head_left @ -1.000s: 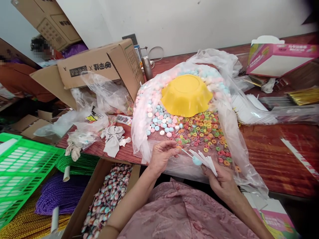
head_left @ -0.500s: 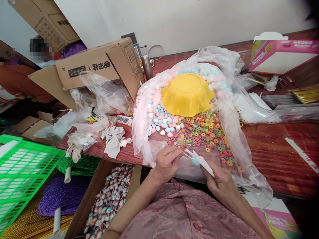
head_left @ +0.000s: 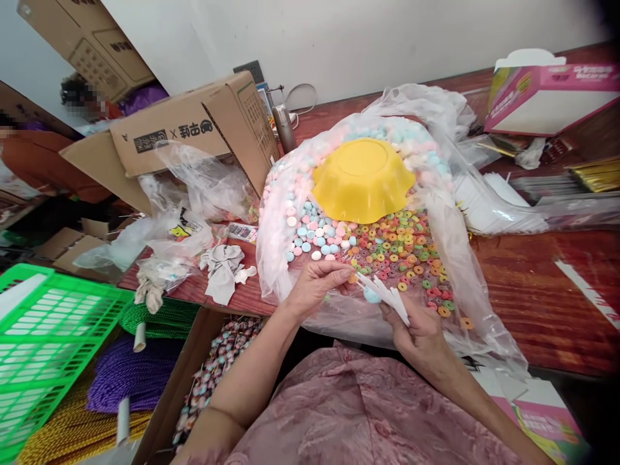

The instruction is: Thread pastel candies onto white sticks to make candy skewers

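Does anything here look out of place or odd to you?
The yellow bowl looks odd: it sits upside down, base up, among pink and blue sweets. One orange ring also lies apart from the other rings, near the plastic folds.

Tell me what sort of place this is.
Probably a small hand-assembly workshop, perhaps for sweets: loose ring-shaped pieces lie on plastic, the right hand holds white sticks, and a large cardboard box sits close by.
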Motion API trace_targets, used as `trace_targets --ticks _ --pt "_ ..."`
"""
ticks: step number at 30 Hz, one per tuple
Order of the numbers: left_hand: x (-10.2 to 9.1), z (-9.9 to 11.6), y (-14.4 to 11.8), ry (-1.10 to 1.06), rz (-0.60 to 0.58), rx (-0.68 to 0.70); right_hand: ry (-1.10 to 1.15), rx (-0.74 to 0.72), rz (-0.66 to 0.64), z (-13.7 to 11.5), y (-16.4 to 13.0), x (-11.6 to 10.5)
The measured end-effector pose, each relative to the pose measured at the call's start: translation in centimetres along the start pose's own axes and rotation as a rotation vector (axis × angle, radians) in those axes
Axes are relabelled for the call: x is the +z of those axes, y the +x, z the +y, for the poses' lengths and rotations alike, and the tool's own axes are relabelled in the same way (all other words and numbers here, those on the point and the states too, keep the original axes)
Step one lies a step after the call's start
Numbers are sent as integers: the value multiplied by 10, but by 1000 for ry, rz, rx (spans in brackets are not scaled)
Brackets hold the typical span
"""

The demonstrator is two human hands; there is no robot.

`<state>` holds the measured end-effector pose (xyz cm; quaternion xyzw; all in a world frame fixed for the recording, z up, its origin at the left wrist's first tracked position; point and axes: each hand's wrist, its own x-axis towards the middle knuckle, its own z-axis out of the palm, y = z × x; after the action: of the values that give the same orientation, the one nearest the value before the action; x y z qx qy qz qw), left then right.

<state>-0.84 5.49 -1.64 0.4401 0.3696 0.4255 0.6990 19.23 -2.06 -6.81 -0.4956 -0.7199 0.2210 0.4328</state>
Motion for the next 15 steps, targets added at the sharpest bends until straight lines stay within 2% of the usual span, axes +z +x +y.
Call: trace_targets --ticks 5,8,12,15 --pt "0 -9 2 72 82 134 37 -2 89 -11 16 5" --pt "2 -16 3 80 81 183 64 -15 110 -19 26 9" --pt "3 -6 2 109 -6 134 71 -43 94 -25 34 12" --pt "-6 9 0 232 -30 72 76 14 87 -19 33 13"
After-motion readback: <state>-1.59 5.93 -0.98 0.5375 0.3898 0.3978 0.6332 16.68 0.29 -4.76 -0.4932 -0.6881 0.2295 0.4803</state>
